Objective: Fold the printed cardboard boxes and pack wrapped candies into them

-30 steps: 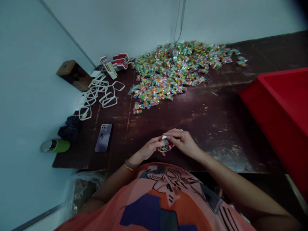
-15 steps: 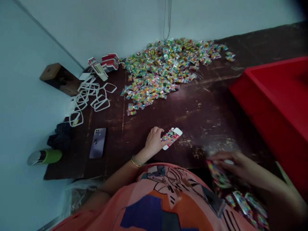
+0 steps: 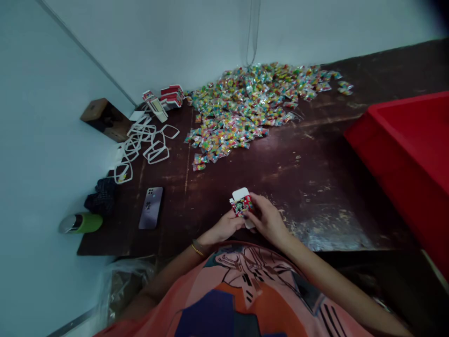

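Note:
A small red patterned cardboard box (image 3: 241, 204) with white end flaps is held between both hands, close to the table's front edge. My left hand (image 3: 226, 226) grips its lower left side, the thumb near the printed face. On the other side my right hand (image 3: 268, 220) closes round the box, thumb on the front. One white flap stands up at the far end, and another shows at the near end. Farther back lies a big heap of small clear packets (image 3: 242, 107) with colourful contents, apart from both hands.
To the right stands a large red bin (image 3: 396, 135). On the left are a purple phone (image 3: 151, 208), a green bottle (image 3: 84, 223), dark cloth (image 3: 101, 196), white loops (image 3: 157, 145), a brown box (image 3: 105, 119) and stacked red-white cartons (image 3: 171, 96). A clear plastic bag (image 3: 122, 290) hangs below the table edge.
My right hand has come up from the pile of patterned pieces at the lower right to the box in my left hand. Both now grip the box, which is more upright. The view has shifted slightly.

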